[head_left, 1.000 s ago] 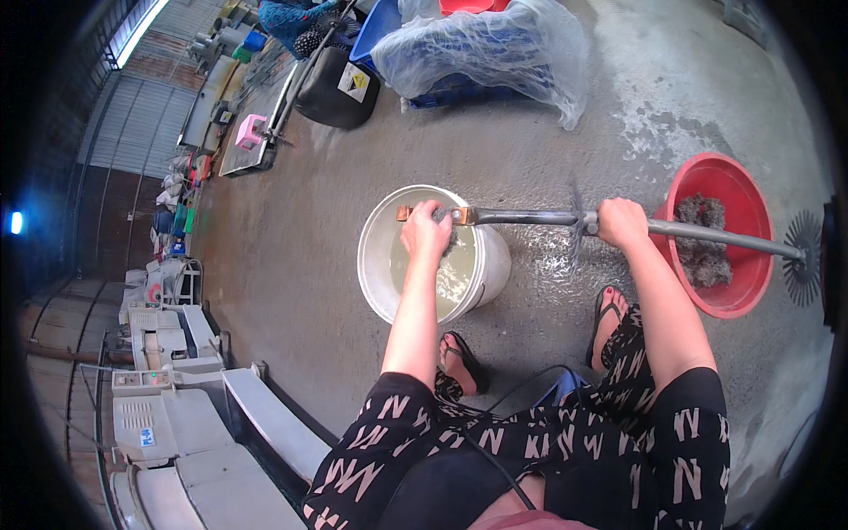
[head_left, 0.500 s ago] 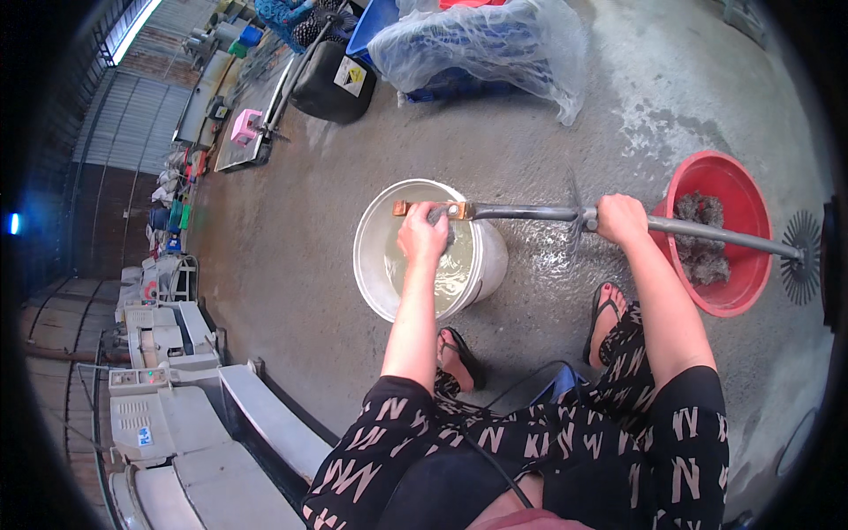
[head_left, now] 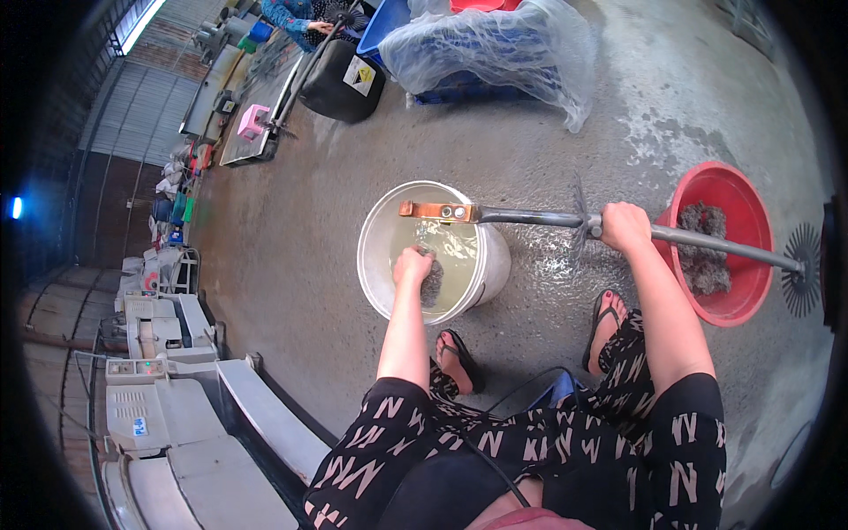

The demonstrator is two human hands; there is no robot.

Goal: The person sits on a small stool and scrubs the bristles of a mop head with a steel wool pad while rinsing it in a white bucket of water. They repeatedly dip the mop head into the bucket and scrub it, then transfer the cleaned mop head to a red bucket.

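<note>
My left hand (head_left: 412, 265) is closed on a grey tuft of fibrous scouring wool (head_left: 432, 286), inside a white bucket (head_left: 366, 265) of cloudy water. My right hand (head_left: 626, 227) grips a long grey metal rod (head_left: 530, 216), held level across the bucket's top. At its left end is a copper-coloured flat bar (head_left: 428, 211) with two bolts, hanging over the water. A thin toothed disc sits edge-on beside my right hand, and another toothed disc (head_left: 802, 269) is at the rod's right end.
A red tub (head_left: 753, 296) with grey fibrous clumps (head_left: 704, 256) stands right, under the rod. Ahead are a black jerrycan (head_left: 334, 93) and a blue crate under netting (head_left: 495, 53). Grey machines (head_left: 190, 424) line the left. A co-worker's hand (head_left: 320, 27) shows at the top. The concrete floor is wet.
My left hand has come off the copper-coloured bar and dropped nearer to me into the bucket, still with the grey wool. My right hand keeps the rod nearly in place.
</note>
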